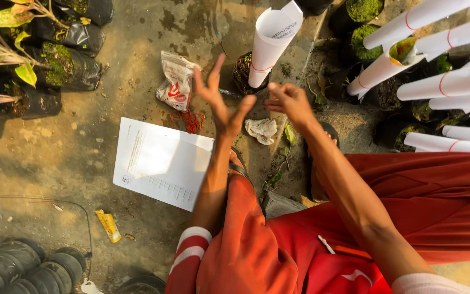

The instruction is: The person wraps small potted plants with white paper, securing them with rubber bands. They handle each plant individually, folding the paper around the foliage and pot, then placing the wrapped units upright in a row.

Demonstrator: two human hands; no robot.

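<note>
Two hands are up in the air over the ground. The left hand (pixel 221 100) has its fingers spread wide, and I see nothing in it. The right hand (pixel 289 100) is half curled, with its fingers pointing at the left one. It may pinch something thin, but I cannot tell.

Just past both hands, at 12 o'clock, stands a paper cone (pixel 272 41). A red band goes round it, likely to stop the paper from unrolling. The cone sits in a small pot (pixel 241 71), wide end up, so it seems to wrap a plant.

At 6 o'clock from the cone, near the right hand, lies a crumpled rag (pixel 262 129). At 9 o'clock from the left hand is a small bag (pixel 174 81), with red bands (pixel 192 121) spilled just below it, close enough to grab. At 7 o'clock lies a flat paper sheet (pixel 161 163).

More wrapped cones (pixel 447 81) lean in rows at 2 o'clock. They fill that side. Black plant bags (pixel 66 65) crowd the edge at 10 o'clock, and empty pots (pixel 23 269) are stacked at 8 o'clock. Open ground is mostly on the left, between the sheet and the bags.
</note>
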